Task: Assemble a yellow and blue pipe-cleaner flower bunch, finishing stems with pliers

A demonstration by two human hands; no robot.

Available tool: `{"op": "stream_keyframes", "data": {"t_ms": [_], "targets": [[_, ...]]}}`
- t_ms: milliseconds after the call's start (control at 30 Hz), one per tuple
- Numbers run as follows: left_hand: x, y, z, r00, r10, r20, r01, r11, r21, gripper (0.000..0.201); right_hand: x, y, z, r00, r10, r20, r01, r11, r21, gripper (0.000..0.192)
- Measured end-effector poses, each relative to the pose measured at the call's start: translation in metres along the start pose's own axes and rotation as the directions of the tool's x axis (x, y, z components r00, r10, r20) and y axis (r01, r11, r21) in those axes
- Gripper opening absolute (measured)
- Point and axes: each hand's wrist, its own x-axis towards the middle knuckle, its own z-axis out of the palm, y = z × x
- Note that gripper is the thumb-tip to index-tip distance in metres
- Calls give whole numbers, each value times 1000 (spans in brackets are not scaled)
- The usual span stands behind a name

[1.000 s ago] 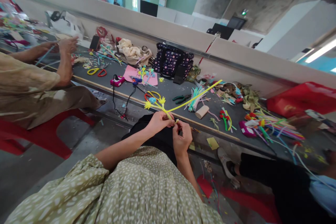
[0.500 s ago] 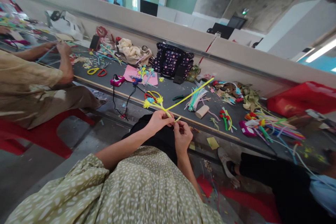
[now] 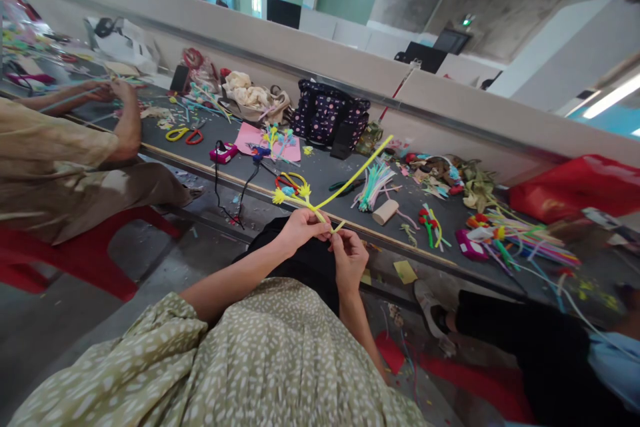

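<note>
Apparently, the work stands somewhere in the middle. The person's left hand [image 3: 303,231] has thumb and fingers pressed together on a branched piece of bright yellow fuzzy stems [image 3: 313,207], which is held above the black-clothed lap [image 3: 267,239], close to the front edge of the long dark-grey table [image 3: 320,175]. The right hand [image 3: 350,257] has thumb and forefinger closed at the lower end of this same piece, where a short yellow tip [image 3: 339,226] sticks out at an angle.

As I judge it, two small yellow tufted heads [image 3: 305,191] are already formed at the upper ends, and the stems meet near the left hand. What remains undone: one long, straight yellow arm [image 3: 357,172] reaches out with no head on it, and the short tip does not lie flat. Whether the lower part is wound tightly, I cannot tell, because the fingers hide it.

Behind the heads lies a pair of scissors with red and yellow handles [image 3: 299,177]; farther back, yellow and light-blue tufted sprigs [image 3: 273,137] rest on a pink sheet [image 3: 245,138].
</note>
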Motion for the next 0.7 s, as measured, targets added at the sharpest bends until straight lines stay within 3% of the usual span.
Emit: {"op": "stream_keyframes", "data": {"t_ms": [300,567,700], "targets": [[0,2,1,1000,-20,3,20,1000,-16,28,2,1,-2,998,8,60,-12,998,55,18],[-4,-1,6,999,-33,21,35,995,-96,32,-1,2,4,996,-56,-69,61,996,65,17],[-3,-2,5,998,-51,34,55,991,-119,32,1,3,4,999,-38,-37,42,993,108,17]]}}
